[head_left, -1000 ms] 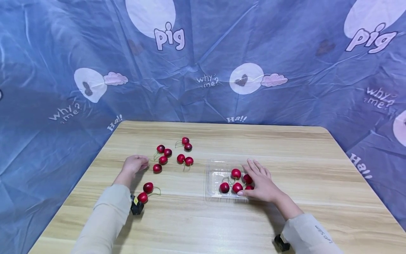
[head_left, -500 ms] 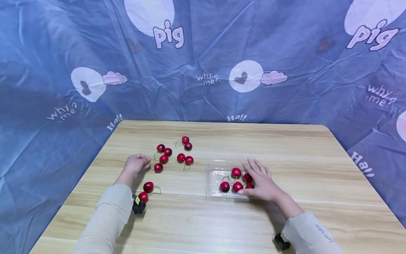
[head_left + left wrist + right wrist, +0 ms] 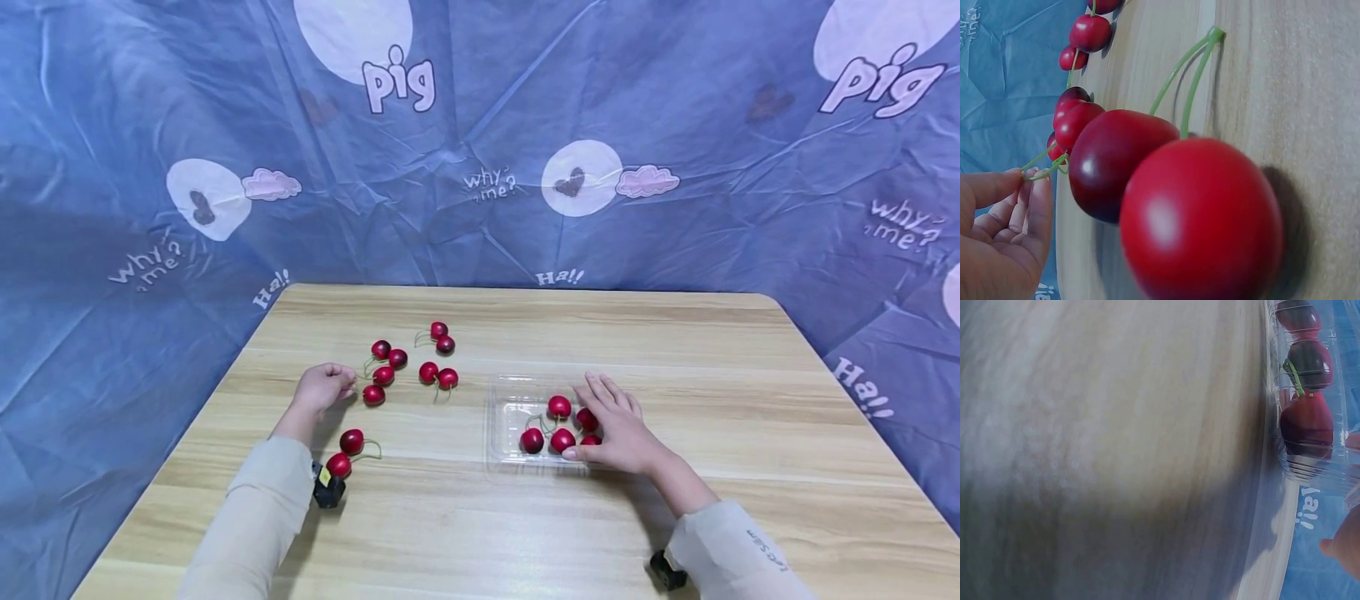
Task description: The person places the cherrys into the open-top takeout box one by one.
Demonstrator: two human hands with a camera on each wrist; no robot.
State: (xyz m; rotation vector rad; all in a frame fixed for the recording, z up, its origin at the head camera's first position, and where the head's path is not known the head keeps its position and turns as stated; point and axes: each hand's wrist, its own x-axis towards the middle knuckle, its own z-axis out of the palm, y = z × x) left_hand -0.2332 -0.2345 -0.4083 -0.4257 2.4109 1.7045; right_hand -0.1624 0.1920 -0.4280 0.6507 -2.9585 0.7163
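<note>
My left hand (image 3: 321, 389) pinches the joined green stems (image 3: 1038, 177) of a cherry pair between thumb and fingertips. The pair's cherries (image 3: 373, 395) hang or lie just right of the fingertips; whether they touch the table I cannot tell. My right hand (image 3: 618, 429) rests at the right end of a clear plastic box (image 3: 497, 442), fingers spread over it and thumb by its near rim. Several red cherries (image 3: 562, 440) with green stems lie inside, partly hidden by that hand. In the right wrist view only a bit of hand (image 3: 1347, 547) shows beside the box.
Another cherry pair (image 3: 339, 464) lies by my left wrist, large in the left wrist view. Further pairs sit on the wooden table (image 3: 465, 533): one (image 3: 397, 358) beyond the held stems, one (image 3: 447, 379) to the right, one (image 3: 445, 344) farther back. A blue printed cloth (image 3: 480, 233) hangs behind.
My left hand has moved slightly to the right and now pinches the stems. The cherries beside it have shifted slightly. My right hand stays at the box.
</note>
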